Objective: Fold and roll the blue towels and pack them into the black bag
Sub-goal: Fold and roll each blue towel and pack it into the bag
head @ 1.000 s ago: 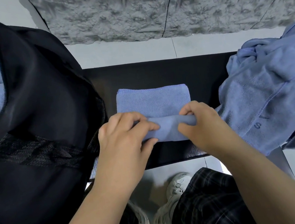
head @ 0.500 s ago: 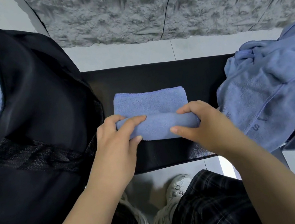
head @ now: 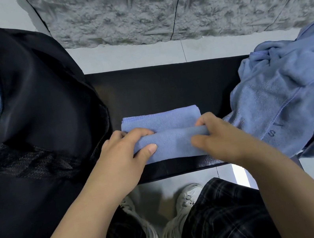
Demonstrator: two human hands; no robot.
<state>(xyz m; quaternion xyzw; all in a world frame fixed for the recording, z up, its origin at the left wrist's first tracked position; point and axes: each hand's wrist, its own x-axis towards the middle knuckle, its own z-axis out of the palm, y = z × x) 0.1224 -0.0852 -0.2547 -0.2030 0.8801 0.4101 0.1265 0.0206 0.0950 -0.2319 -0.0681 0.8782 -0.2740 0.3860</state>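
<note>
Gripping rolled blue towel (head: pixel 173 143) between left hand (head: pixel 125 155) and right hand (head: pixel 220 139), on bench (head: pixel 167 88).

Bench (head: pixel 167 84): black, smooth, slightly glossy top; runs left to right across the middle of the view, with its near edge catching a faint sheen. Floor (head: pixel 124 55): pale grey-white tiles with thin dark grout lines, visible behind and in front of the bench. Wall (head: pixel 153 5): rough, grey, stone-textured panels divided by narrow dark seams, meeting the floor behind the bench. Lighting: even and diffuse. A bright reflection (head: pixel 240 175) shows on the floor tile below the bench's near edge.
</note>
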